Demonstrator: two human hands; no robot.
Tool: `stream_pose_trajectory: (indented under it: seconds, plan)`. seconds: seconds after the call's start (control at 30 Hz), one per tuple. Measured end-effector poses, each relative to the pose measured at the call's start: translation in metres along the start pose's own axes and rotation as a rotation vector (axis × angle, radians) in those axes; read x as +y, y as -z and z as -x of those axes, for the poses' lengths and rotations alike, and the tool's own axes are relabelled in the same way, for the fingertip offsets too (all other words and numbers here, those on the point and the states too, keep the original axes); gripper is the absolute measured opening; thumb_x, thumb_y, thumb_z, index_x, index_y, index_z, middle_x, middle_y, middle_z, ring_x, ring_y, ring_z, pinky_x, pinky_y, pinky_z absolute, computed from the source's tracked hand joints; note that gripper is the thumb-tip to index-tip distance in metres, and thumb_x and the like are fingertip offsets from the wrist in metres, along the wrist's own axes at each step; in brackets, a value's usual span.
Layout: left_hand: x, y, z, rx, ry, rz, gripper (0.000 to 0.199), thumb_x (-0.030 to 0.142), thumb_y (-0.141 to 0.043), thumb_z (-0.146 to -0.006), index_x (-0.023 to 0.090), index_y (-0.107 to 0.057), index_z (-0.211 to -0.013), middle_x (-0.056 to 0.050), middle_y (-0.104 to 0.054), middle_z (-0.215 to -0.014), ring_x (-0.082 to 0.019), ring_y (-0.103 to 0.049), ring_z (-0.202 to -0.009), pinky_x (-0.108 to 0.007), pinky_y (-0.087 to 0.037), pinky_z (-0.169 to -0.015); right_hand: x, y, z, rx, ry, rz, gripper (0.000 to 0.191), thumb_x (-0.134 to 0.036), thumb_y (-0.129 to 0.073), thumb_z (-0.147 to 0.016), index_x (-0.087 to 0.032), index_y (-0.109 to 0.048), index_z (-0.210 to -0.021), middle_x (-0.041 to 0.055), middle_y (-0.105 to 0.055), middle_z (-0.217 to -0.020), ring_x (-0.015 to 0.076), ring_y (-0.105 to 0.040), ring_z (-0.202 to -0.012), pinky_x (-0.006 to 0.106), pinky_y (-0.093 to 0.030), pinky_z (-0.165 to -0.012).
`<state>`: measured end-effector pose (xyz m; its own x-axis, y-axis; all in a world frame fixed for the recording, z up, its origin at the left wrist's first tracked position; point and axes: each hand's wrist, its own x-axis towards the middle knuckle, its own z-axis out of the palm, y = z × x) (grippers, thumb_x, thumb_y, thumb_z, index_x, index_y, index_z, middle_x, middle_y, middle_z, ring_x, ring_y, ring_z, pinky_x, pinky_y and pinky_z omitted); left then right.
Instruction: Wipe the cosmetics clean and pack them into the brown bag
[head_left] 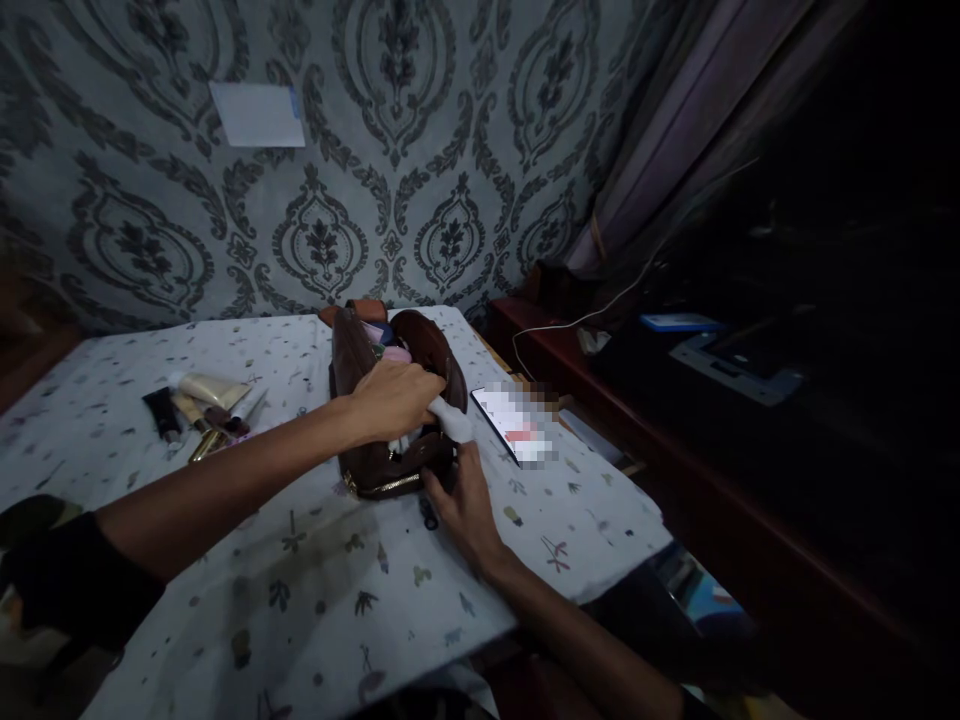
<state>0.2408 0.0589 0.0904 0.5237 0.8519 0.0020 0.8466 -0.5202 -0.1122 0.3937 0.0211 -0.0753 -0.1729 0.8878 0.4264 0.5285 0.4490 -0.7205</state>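
- The left hand (399, 400) reached over the brown bag (356, 375) on the tabletop (300, 560), its fingertips too unclear to tell.
- The right hand (469, 505), fingers apart, met the white item (452, 421).
- The phone's screen (510, 425) was blurred; the tubes' labels (211, 390), illegible.

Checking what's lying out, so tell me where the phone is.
In the head view, the phone lies screen-up on the tabletop, just right of the brown bag.
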Motion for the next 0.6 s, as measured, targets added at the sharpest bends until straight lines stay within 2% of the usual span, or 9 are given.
stream_pose_trajectory:
  seconds: [0.13,0.23,0.33,0.43,0.6]
  plan:
    - [-0.005,0.015,0.016,0.065,0.053,0.069,0.024,0.022,-0.053,-0.09,0.014,-0.058,-0.112,-0.011,-0.072,-0.096,-0.026,-0.069,-0.093,-0.031,-0.047,-0.071,-0.002,0.002,-0.001,0.0,0.005,-0.062,0.06,-0.032,-0.052,-0.089,-0.021,-0.032,-0.145,0.0161,-0.05,-0.138,0.0286,-0.048,-0.128,0.051,-0.041,-0.108]
    - [-0.011,0.026,0.03,0.107,0.077,0.115,0.021,0.015,-0.049,-0.088,0.018,-0.061,-0.105,-0.008,-0.071,-0.093,-0.023,-0.067,-0.087,-0.029,-0.045,-0.069,-0.002,0.002,-0.001,0.013,0.025,-0.097,0.063,-0.032,-0.052,-0.09,-0.021,-0.029,-0.147,0.0157,-0.045,-0.144,0.0274,-0.044,-0.134,0.051,-0.037,-0.112]
    - [-0.014,0.028,0.036,0.005,-0.07,0.112,0.024,0.004,-0.051,-0.08,0.018,-0.067,-0.09,-0.007,-0.071,-0.092,-0.022,-0.065,-0.092,-0.03,-0.045,-0.077,-0.003,0.001,-0.001,0.018,0.023,-0.099,0.059,-0.033,-0.051,-0.091,-0.021,-0.032,-0.145,0.0153,-0.049,-0.14,0.0272,-0.047,-0.132,0.051,-0.039,-0.111]
    - [-0.01,0.022,0.032,-0.134,-0.247,0.032,0.026,0.0,-0.052,-0.075,0.014,-0.071,-0.085,-0.012,-0.073,-0.093,-0.025,-0.065,-0.097,-0.035,-0.045,-0.086,-0.004,0.001,-0.001,0.022,0.024,-0.114,0.055,-0.032,-0.05,-0.091,-0.021,-0.035,-0.143,0.0146,-0.052,-0.135,0.0266,-0.05,-0.127,0.049,-0.041,-0.108]
    - [0.008,0.01,0.018,-0.356,-0.312,-0.097,0.022,0.006,-0.055,-0.079,0.011,-0.074,-0.087,-0.015,-0.076,-0.09,-0.026,-0.069,-0.083,-0.035,-0.046,-0.07,-0.009,0.005,-0.002,0.009,0.027,-0.086,0.051,-0.03,-0.048,-0.091,-0.025,-0.038,-0.141,0.0134,-0.054,-0.133,0.0272,-0.05,-0.126,0.052,-0.041,-0.107]
